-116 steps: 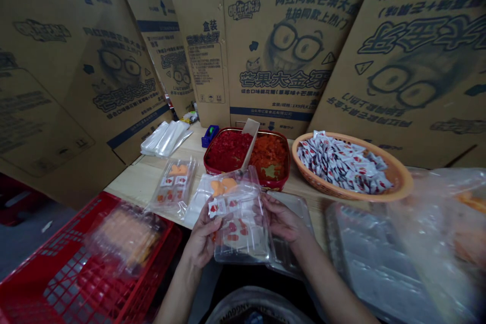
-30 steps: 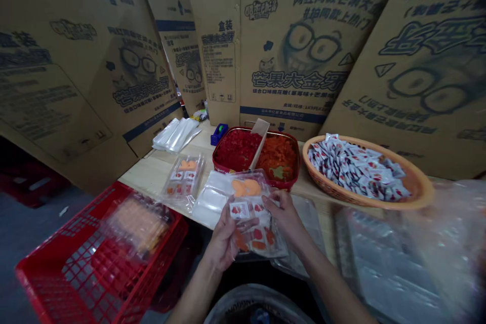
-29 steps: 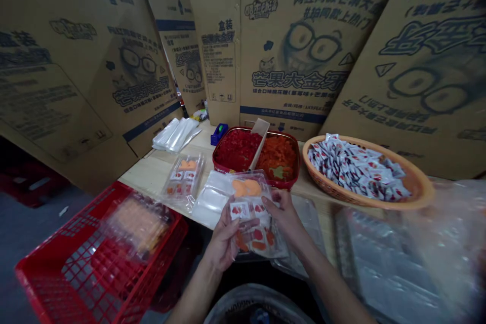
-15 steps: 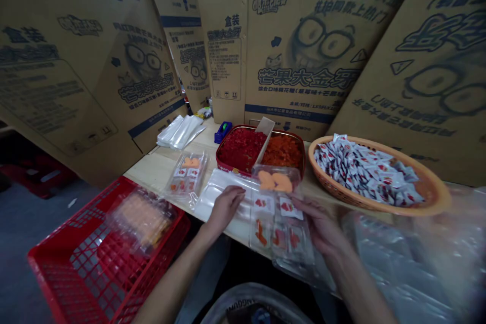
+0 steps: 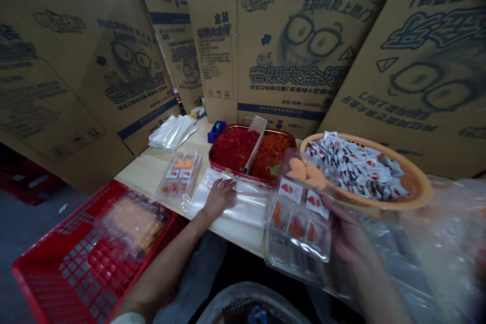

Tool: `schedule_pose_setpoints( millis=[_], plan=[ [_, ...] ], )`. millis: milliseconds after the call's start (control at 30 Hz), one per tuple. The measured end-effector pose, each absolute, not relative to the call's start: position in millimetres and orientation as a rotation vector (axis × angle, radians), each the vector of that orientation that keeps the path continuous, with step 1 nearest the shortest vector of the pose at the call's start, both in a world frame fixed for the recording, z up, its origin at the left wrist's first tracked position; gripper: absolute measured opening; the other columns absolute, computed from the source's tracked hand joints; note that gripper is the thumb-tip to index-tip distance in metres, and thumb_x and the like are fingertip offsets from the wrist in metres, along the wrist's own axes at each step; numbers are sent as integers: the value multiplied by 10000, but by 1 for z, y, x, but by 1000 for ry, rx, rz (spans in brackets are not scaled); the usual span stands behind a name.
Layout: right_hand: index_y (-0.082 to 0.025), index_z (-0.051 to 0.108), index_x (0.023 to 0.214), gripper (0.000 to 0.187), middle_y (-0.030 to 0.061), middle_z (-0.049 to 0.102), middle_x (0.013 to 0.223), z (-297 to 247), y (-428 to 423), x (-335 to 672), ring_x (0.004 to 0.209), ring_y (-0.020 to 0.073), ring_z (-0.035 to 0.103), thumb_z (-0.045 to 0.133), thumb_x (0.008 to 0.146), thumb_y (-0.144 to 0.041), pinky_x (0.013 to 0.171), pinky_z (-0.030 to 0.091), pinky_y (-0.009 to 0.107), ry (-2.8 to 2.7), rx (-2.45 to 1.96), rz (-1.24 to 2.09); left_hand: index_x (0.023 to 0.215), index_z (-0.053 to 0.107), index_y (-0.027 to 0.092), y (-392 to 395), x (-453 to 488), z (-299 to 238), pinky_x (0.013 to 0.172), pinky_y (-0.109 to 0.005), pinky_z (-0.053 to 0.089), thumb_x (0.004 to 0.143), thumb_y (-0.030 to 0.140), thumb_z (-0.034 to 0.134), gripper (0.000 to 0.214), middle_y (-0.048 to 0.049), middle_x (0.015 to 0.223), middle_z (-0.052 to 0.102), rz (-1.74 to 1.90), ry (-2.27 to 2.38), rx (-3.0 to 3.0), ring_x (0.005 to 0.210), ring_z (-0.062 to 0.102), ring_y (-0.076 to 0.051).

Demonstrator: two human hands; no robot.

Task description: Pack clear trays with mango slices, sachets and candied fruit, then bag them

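Right hand [image 5: 351,235] clamps the filled tray [image 5: 299,212] by its edge, held up just in front of the basket [image 5: 415,190]; left hand [image 5: 220,195] lies flat on the bags [image 5: 250,207]. We keep that tray level so nothing slides out.

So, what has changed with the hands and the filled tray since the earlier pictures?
The left hand let go of the clear tray and moved left onto the plastic bags. The right hand alone now holds it, carried right, before the basket. The red tin, basket and red crate stayed.
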State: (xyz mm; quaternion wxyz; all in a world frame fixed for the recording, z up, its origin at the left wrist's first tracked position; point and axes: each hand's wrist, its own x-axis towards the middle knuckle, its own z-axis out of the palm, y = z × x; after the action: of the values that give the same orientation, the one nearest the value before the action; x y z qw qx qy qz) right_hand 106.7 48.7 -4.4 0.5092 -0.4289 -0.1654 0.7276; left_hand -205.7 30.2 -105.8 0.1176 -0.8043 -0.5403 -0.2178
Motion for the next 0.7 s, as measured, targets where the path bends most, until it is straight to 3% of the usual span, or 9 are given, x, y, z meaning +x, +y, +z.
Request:
schedule_pose_setpoints(
  millis=[400,567,633,700],
  plan=[
    [-216,677,805,220,-18,716,790,-13,45,115,679,153,665,697,598,-143,647,567,265,-288,-1062,1685,716,572,182,15,-199,-91,1040,-441,262,856,185,420,207,-67,1150,615,-834,-1527,-2215,1147,497,-174],
    [-230,663,795,242,-39,713,759,-4,40,117,637,149,660,716,583,-128,573,570,252,-344,-983,1703,804,543,181,6,-188,-57,1053,-457,230,859,187,388,165,-69,1008,664,-1036,-1696,-2117,985,594,-164],
    [-229,663,769,232,-48,710,740,0,37,113,624,137,656,723,576,-116,541,562,224,-368,-936,1718,864,528,191,-1,-176,-39,972,-393,344,855,235,416,121,-52,911,665,-1230,-1889,-2003,880,614,-157],
    [-229,666,755,209,-57,707,726,4,33,105,615,124,652,730,582,-130,513,551,199,-460,-871,1736,895,504,200,-8,-160,-23,774,-304,447,860,290,412,133,-26,810,639,-1395,-2045,-1904,751,606,-143]
  ],
)
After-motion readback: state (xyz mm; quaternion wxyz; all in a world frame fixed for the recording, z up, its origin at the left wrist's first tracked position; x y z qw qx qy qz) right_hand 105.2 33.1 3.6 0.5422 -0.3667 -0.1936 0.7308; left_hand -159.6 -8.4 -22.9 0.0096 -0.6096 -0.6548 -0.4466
